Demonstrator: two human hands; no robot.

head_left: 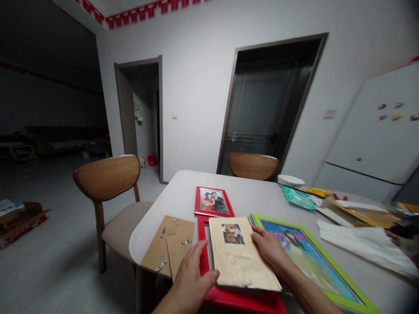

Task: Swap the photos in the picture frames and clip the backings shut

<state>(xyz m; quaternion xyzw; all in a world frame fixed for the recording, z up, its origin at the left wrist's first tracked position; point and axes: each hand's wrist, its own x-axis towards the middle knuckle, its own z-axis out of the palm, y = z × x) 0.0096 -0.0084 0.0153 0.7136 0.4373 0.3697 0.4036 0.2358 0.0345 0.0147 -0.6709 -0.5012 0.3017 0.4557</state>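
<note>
A cream-coloured sheet with a small group photo on it lies over a red picture frame, covering most of the frame's opening. My right hand grips the sheet's right edge between thumb and fingers. On the other side, my left hand is open, its thumb and fingers apart, by the red frame's left side and the sheet's lower left corner. Whether the thumb touches the sheet I cannot tell. Brown backing boards with metal clips lie left of the frame, partly behind my left hand.
A smaller red-framed photo lies farther back on the white table. To the right is a large green-framed portrait. Beyond it are white paper, a teal packet and a white bowl. Wooden chairs stand around.
</note>
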